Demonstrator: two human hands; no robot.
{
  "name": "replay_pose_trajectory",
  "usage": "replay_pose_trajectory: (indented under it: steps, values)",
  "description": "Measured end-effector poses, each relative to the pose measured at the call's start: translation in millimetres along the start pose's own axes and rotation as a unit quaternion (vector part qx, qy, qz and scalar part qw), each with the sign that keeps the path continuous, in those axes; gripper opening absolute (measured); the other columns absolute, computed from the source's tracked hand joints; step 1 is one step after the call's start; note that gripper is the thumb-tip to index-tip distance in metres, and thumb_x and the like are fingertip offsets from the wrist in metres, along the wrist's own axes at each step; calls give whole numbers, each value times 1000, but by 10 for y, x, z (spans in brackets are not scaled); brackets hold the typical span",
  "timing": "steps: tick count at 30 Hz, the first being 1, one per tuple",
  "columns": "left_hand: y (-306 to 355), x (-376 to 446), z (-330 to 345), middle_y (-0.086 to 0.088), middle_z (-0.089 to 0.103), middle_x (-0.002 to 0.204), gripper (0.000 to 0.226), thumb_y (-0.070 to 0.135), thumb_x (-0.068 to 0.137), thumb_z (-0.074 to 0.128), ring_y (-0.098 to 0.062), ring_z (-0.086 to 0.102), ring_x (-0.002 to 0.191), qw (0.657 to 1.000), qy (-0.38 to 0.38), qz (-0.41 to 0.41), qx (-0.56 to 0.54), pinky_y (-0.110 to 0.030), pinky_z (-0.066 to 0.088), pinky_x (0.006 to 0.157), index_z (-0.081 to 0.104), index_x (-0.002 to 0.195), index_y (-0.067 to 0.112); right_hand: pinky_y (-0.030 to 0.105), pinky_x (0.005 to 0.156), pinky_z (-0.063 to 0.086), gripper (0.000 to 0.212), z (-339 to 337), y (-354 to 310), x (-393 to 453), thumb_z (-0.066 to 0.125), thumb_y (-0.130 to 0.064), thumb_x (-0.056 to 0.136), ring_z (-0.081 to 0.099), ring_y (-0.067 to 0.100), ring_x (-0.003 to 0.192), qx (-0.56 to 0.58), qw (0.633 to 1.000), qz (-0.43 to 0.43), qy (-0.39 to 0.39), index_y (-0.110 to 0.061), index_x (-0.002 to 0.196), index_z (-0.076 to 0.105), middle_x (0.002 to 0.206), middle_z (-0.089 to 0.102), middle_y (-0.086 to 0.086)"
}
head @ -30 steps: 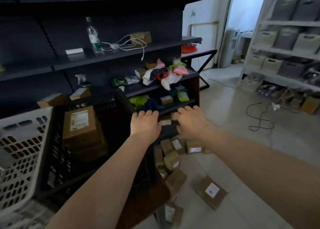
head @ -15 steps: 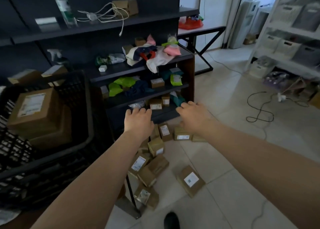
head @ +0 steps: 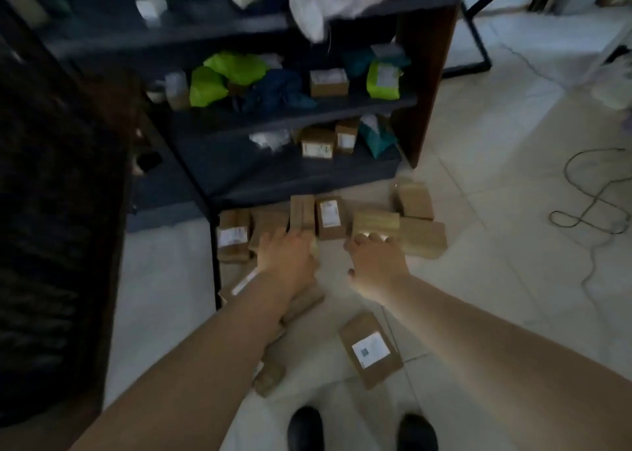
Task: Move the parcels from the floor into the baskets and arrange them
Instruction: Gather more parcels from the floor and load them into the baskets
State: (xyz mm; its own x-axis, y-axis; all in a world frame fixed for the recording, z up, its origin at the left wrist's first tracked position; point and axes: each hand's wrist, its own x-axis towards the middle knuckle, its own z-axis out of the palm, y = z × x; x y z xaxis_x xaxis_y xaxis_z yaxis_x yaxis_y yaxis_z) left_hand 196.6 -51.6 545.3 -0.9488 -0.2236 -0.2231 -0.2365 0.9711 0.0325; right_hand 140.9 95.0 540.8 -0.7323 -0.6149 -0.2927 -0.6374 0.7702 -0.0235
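Many parcels [head: 331,216] are seen lying on the floor [head: 478,245] below the shelf [head: 273,173], so most of the moving is judged left to do. The dark basket [head: 58,211] stands at nine o'clock, its contents hidden. The left hand [head: 287,255] and right hand [head: 378,262] are stretched toward twelve o'clock, fingers on the boxes; whether anything is gripped cannot be told.

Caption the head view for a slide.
Both hands, left and right, reach down to cardboard parcels piled on the floor before dark shelves.
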Motion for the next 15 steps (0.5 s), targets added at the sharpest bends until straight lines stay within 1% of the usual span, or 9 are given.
replay_pose_trajectory:
  steps: [3,5,8,10,11,12,13,14,15]
  values:
    - [184,299,1244,-4,54,125,38,34,90,46,-26,48,116,999,-36,-25,-8,-38,37,96,49,125,21,41,91,36,47,1261,207,365,48,-31,90,42,28,120,6,997,-22,-74,-16,133,40,130,46,7]
    - [341,458,2127,-1,52,131,43,35,89,45,-24,46,122,998,-55,-37,-10,-36,37,95,45,131,23,42,90,37,46,2170,342,517,50,-32,89,43,30,118,-3,993,-30,-118,-15,131,40,128,46,7]
    - [538,710,3321,0,47,138,44,30,90,43,-23,42,128,993,-107,-51,-18,-35,37,101,43,134,26,42,93,37,47,3477,515,685,56,-31,86,44,29,119,-11,981,-21,-191,-15,129,42,129,48,7]
    - [620,900,3984,-3,46,138,45,27,89,43,-25,40,128,990,-123,-58,-28,-37,35,102,41,134,23,48,100,35,57,4267,601,778,62,-32,82,43,29,123,-9,965,-14,-263,-17,132,39,136,46,7]
    - [642,989,4266,-3,46,138,45,27,89,44,-25,40,128,990,-125,-57,-29,-37,34,102,41,134,22,55,104,30,68,4623,631,791,65,-36,81,37,30,130,-11,951,-12,-308,-18,138,33,145,37,7]
    - [659,1066,4517,-3,45,138,46,28,89,44,-25,40,128,989,-129,-59,-32,-37,33,102,41,134,22,63,106,22,82,4950,659,786,65,-39,81,24,31,139,-19,937,-9,-348,-20,146,20,154,20,6]
    - [668,1143,4753,-3,44,139,46,29,89,45,-25,40,128,988,-134,-65,-39,-37,32,102,41,135,22,68,105,15,92,5248,694,776,63,-41,82,5,31,144,-28,929,-3,-370,-24,150,3,159,-2,2]
    - [678,1212,4964,-4,43,140,46,31,90,46,-25,40,128,986,-141,-74,-48,-37,33,102,41,135,22,72,103,11,100,5504,730,775,63,-42,83,-12,30,144,-26,929,7,-368,-27,149,-10,157,-19,-2]
    - [682,1285,5152,-4,44,140,45,31,90,47,-25,40,128,984,-148,-83,-59,-37,34,101,42,134,22,75,100,10,106,5709,758,809,64,-44,82,-23,28,142,-10,939,11,-344,-30,146,-18,154,-28,-6]
